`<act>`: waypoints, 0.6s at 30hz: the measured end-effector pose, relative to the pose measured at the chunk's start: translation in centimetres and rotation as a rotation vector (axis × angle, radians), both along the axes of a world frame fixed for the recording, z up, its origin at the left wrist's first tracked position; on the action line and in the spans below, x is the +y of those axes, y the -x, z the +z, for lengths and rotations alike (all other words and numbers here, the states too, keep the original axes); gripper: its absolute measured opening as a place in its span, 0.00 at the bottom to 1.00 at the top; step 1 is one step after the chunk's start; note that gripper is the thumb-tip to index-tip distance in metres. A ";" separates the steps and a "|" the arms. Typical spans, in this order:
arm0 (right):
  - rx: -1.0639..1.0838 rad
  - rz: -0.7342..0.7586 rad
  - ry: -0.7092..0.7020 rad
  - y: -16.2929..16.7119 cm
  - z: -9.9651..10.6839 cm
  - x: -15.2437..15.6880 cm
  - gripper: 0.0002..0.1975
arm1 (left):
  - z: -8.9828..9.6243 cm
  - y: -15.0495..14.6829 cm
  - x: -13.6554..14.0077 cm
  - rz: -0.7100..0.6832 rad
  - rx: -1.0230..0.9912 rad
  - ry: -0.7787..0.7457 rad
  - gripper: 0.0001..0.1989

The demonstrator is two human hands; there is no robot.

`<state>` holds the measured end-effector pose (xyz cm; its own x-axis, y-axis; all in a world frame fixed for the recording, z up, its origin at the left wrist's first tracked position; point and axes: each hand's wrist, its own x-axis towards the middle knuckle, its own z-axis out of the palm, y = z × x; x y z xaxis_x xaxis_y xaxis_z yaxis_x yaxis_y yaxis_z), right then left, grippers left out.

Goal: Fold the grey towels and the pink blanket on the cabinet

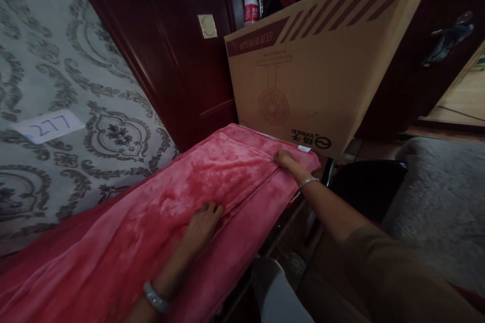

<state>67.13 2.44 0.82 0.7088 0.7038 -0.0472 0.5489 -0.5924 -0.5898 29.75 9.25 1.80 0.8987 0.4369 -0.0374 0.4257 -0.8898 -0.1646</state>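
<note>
A plush pink-red blanket (212, 166) lies spread in layers over a long raised surface. My right hand (286, 159) pinches the edge of its upper layer near the far right corner, close to a small white tag (304, 149). Lower down, my left hand (206, 217) rests on the same upper layer beside its edge, fingers bent against the cloth; whether they grip the fabric is hard to make out. A strip of the under layer (242, 234) shows along the right side. I wear a bangle on each wrist.
A large cardboard box (303, 86) stands at the blanket's far end, with a plastic bottle (251, 0) behind it. Patterned wallpaper (113, 131) borders the left. A dark stool-like object (367, 186) and a grey fluffy rug (439, 207) lie to the right.
</note>
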 end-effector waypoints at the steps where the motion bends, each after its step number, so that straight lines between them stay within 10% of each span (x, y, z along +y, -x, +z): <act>1: 0.001 0.009 0.017 0.0 -0.2 -0.4 0.14 | -0.2 0.0 -0.2 0.008 0.015 0.003 0.16; 18: -0.020 -0.015 0.032 -0.1 -1.6 -0.5 0.18 | -2.0 3.5 -2.7 -0.024 -0.103 -0.093 0.14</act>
